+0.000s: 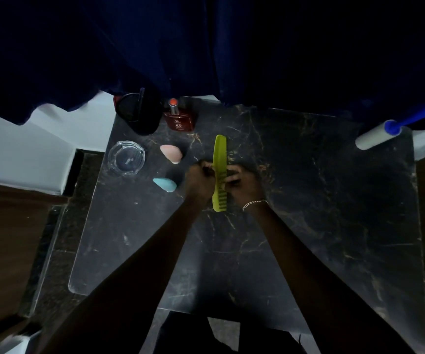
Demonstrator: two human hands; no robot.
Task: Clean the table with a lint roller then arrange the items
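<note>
Left hand (198, 180) and right hand (243, 183) both pinch the green comb (219, 159) over the table (308, 200). Off left, the glass ashtray (126, 157) holds one small pale piece; the black cup (137, 116) holds a dark stick. The lint roller (380, 132) lies at the far right corner.

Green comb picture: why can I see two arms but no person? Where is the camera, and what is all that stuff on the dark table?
No machine here. A person wears a camera on their head, so you look down their arms. The left hand and the right hand both hold the green comb over a dark table. On it lie a glass dish, a pink sponge, a blue sponge, a red bottle and a black cup. A lint roller with a blue handle rests at the far right corner.
</note>
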